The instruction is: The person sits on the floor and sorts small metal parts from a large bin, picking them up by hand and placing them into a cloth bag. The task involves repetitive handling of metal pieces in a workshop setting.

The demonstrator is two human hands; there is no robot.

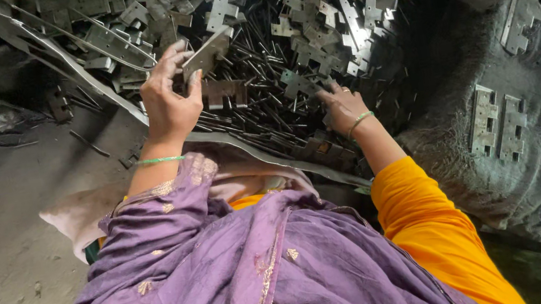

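Note:
My left hand [167,96] is raised over a heap of stamped metal plates [307,21] and holds one flat grey metal plate [208,51] between thumb and fingers. My right hand [342,107] rests lower on the heap, fingers spread down among the plates and thin dark metal strips [254,96]; whether it grips a piece is hidden. A green bangle sits on each wrist. A purple scarf [232,275] and orange sleeve [428,221] fill the foreground.
A dark cloth-covered machine body [520,110] stands at the right with two notched plates [496,121] lying on it. Long bent metal strips [72,60] curve along the heap's left edge. Dusty grey floor [0,241] lies at left.

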